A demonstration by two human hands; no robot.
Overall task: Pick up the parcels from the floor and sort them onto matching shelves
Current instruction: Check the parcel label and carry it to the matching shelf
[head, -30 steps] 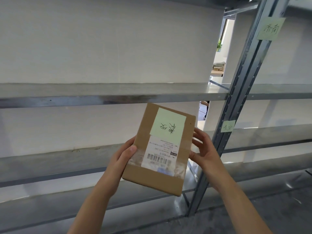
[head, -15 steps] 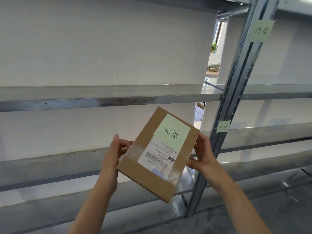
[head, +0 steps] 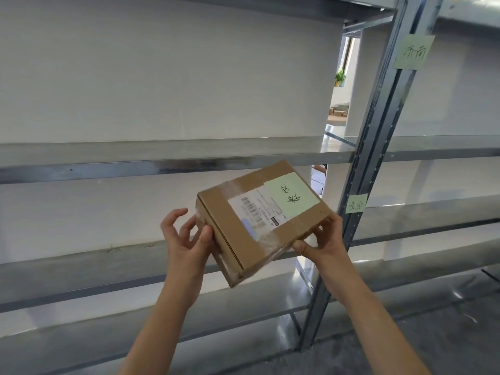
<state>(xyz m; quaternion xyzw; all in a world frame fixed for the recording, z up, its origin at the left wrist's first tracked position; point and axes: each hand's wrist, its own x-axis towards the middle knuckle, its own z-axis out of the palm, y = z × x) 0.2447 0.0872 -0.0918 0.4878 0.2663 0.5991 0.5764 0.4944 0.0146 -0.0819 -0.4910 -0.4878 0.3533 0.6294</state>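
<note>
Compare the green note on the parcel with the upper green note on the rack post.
The parcel note lies tilted with the box, its writing turned sideways; the upper post note hangs roughly upright, its writing level. The parcel note overlaps a white barcode label; the post note sits alone on bare metal. The parcel note looks larger in this view. Both are pale green with dark handwritten characters.

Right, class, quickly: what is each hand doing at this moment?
Left hand: open, thumb touching the parcel.
Right hand: holding the parcel.

Single head-worn view, forward and slightly down, close before shelving.
</note>
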